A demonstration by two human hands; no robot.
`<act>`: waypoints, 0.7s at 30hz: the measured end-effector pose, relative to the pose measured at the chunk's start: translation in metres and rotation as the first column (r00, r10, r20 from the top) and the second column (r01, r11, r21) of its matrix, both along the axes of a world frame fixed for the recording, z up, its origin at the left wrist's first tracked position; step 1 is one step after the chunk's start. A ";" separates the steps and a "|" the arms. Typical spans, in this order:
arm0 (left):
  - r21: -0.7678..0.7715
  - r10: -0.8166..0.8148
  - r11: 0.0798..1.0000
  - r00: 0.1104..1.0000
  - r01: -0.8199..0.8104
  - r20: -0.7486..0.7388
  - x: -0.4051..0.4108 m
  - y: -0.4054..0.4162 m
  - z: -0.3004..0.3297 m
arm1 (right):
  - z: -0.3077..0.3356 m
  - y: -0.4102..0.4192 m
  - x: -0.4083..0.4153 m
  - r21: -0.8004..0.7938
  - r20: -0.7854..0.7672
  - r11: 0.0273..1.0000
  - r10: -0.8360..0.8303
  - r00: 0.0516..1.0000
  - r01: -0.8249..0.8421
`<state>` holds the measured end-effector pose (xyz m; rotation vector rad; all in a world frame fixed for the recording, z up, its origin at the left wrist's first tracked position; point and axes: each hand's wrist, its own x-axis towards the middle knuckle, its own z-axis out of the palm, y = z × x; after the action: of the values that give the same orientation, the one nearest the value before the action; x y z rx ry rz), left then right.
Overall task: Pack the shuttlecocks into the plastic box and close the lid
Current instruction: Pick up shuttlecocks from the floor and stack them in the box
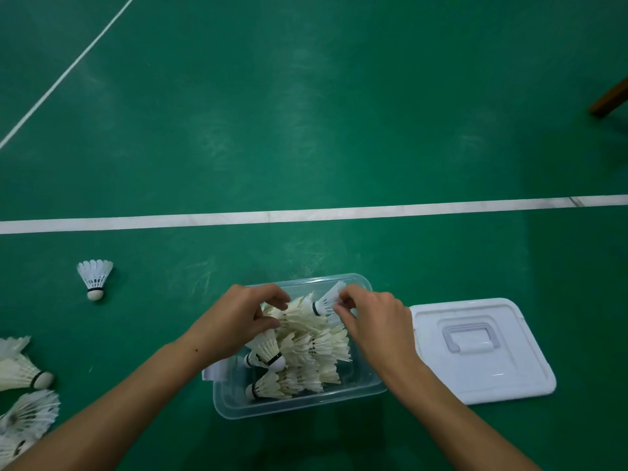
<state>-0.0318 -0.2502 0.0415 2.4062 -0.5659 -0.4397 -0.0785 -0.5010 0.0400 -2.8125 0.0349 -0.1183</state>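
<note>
A clear plastic box (pixel 360 385) sits on the green court floor, holding several white feather shuttlecocks (pixel 312 351) in nested rows. My left hand (pixel 234 321) pinches the feathers of a shuttlecock row at the box's far left. My right hand (pixel 373 317) holds a single shuttlecock (pixel 326 300) by its feathers over the far end of the box. The white lid (pixel 482 351) lies flat on the floor to the right of the box, handle side up. One shuttlecock (pixel 95 278) stands alone on the floor to the left.
More shuttlecocks (pixel 23 372) lie at the left edge, with another pile (pixel 27 419) below them. A white court line (pixel 306 214) runs across beyond the box. A brown wooden leg (pixel 610 98) shows at the upper right.
</note>
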 end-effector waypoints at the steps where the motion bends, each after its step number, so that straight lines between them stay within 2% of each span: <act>1: -0.006 0.002 1.000 1.000 -0.002 -0.004 0.000 -0.001 -0.001 | -0.002 0.003 0.002 0.043 -0.026 0.999 0.007 1.000 -0.006; 8: -0.015 -0.001 1.000 1.000 0.001 0.001 -0.001 -0.001 -0.001 | -0.019 0.025 0.014 0.290 -0.155 0.957 0.057 0.986 -0.009; 13: -0.055 -0.006 0.998 1.000 0.006 0.003 0.000 0.001 0.005 | -0.021 0.023 0.016 0.295 -0.209 0.955 0.091 0.974 -0.025; 15: -0.099 -0.007 0.995 1.000 0.007 -0.006 0.001 0.001 0.013 | -0.015 0.018 0.015 0.345 -0.231 0.939 0.098 0.968 -0.013; 19: -0.181 -0.059 0.982 0.998 0.056 -0.010 0.004 -0.006 0.036 | 0.005 0.001 0.010 0.342 -0.119 0.939 0.081 0.990 -0.036; 21: -0.206 -0.114 0.972 0.993 0.110 -0.008 0.008 -0.011 0.048 | 0.017 -0.002 0.010 0.384 -0.084 0.914 0.177 0.981 -0.132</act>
<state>-0.0235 -0.2612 0.0897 2.1788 -0.7053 -0.4301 -0.0684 -0.5028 0.0566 -2.4205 -0.1261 0.0839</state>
